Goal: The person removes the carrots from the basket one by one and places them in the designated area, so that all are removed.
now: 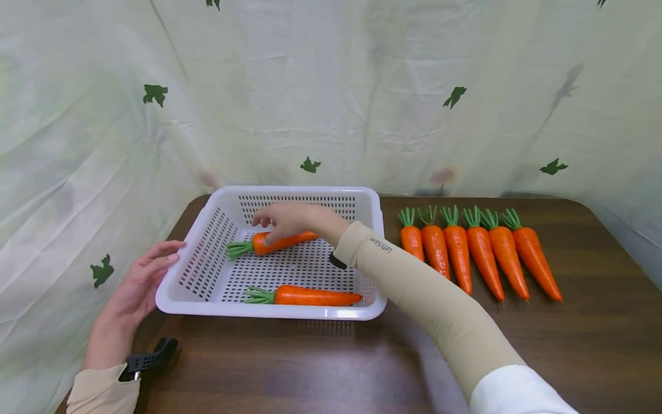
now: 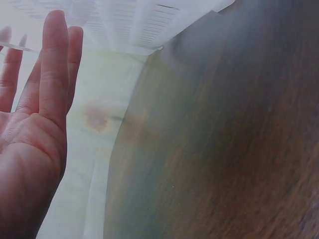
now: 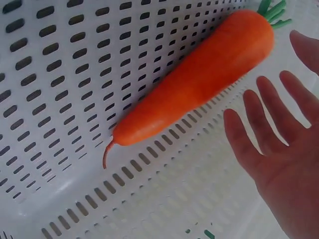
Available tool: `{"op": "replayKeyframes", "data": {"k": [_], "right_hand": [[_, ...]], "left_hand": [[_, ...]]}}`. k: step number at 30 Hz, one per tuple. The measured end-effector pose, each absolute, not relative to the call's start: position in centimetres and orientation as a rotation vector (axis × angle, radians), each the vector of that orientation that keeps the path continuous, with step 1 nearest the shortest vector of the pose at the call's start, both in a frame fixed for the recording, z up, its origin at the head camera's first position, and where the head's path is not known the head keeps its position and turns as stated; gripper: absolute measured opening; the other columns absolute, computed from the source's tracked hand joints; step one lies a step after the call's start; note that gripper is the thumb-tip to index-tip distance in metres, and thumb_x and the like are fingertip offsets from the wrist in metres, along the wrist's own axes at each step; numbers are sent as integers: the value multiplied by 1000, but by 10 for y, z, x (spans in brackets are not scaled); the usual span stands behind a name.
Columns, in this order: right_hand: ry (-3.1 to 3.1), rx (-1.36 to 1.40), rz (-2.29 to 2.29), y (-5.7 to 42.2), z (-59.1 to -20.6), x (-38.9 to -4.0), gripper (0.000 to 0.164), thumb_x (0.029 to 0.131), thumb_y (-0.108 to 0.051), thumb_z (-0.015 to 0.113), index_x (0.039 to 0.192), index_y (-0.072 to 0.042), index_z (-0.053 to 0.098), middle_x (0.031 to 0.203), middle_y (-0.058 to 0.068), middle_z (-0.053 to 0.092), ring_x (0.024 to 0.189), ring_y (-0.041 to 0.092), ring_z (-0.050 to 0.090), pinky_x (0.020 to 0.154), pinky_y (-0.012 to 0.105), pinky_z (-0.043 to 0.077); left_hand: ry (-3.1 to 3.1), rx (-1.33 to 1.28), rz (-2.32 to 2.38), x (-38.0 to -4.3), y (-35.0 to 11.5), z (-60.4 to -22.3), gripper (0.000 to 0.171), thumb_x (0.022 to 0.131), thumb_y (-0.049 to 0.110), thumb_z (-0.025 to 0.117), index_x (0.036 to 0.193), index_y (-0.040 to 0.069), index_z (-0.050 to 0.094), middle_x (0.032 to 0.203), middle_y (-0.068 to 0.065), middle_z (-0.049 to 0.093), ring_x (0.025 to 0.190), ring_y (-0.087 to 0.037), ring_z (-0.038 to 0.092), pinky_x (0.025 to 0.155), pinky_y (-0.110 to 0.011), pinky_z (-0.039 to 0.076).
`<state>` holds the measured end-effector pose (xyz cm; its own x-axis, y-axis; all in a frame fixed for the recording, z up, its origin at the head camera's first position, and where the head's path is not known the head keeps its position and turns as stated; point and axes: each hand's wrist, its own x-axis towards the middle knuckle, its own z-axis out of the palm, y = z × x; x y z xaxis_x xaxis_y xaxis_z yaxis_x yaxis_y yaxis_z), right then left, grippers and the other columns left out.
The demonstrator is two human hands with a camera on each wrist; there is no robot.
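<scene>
In the head view a white perforated plastic basket (image 1: pixel 243 309) holds two orange carrots with green stem tops. One carrot (image 1: pixel 292 242) lies toward the back, partly behind my right hand (image 1: pixel 289 220); the other carrot (image 1: pixel 310 296) is along the front wall. My right hand is above the back carrot, fingers spread and loosely bent. The right wrist view shows that hand (image 3: pixel 289 144) apart from the carrot (image 3: pixel 194 79), holding nothing. At the basket's left rim, my left hand (image 1: pixel 135 284) touches the edge with its fingertips; its fingers (image 2: pixel 54 64) look straight in the left wrist view.
Several more carrots (image 1: pixel 484 259) lie side by side on the brown wooden table (image 1: pixel 595 333), right of the basket, tops toward the back. A pale curtain (image 1: pixel 351 98) with green leaf shapes hangs behind and at the left of the table.
</scene>
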<state>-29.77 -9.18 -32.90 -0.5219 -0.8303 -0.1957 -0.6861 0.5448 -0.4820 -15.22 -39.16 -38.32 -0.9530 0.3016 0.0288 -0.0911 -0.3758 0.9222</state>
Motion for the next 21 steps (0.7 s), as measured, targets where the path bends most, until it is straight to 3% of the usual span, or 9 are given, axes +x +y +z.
{"op": "replayKeyframes", "data": {"k": [13, 21], "right_hand": [[2369, -1206, -564, -94, -347, -305, 48, 92, -24, 72, 136, -14, 56, 125, 2, 58, 112, 15, 51, 98, 25, 42], [2366, -1206, -504, -95, -353, -307, 46, 90, -22, 74, 133, -19, 59, 122, -2, 58, 109, 13, 51, 98, 25, 41]], "left_hand": [[1637, 298, 2375, -153, -392, -386, 41, 106, 6, 30, 126, 22, 62, 128, -1, 57, 109, -22, 64, 83, -53, 52], [1605, 315, 2389, -154, -393, -386, 43, 106, 6, 28, 127, 22, 62, 127, -1, 58, 109, -23, 65, 82, -54, 51]]}}
